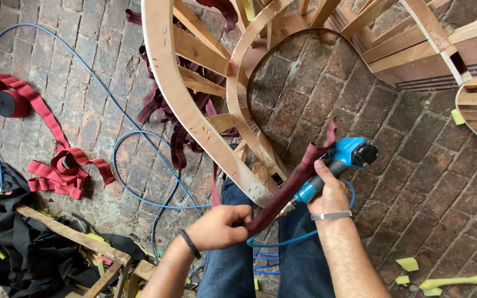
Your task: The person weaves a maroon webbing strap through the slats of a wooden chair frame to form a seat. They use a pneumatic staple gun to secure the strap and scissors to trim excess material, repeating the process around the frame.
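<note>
Worn brick floor (415, 182) lies beneath. Left hand (219, 227) pinches a dark maroon woven webbing strap (288, 187), pulled taut near the curved pale wooden chair frame (194, 105). Right hand (329, 193) grips a blue pneumatic staple gun (349, 157) against the strap.
</note>
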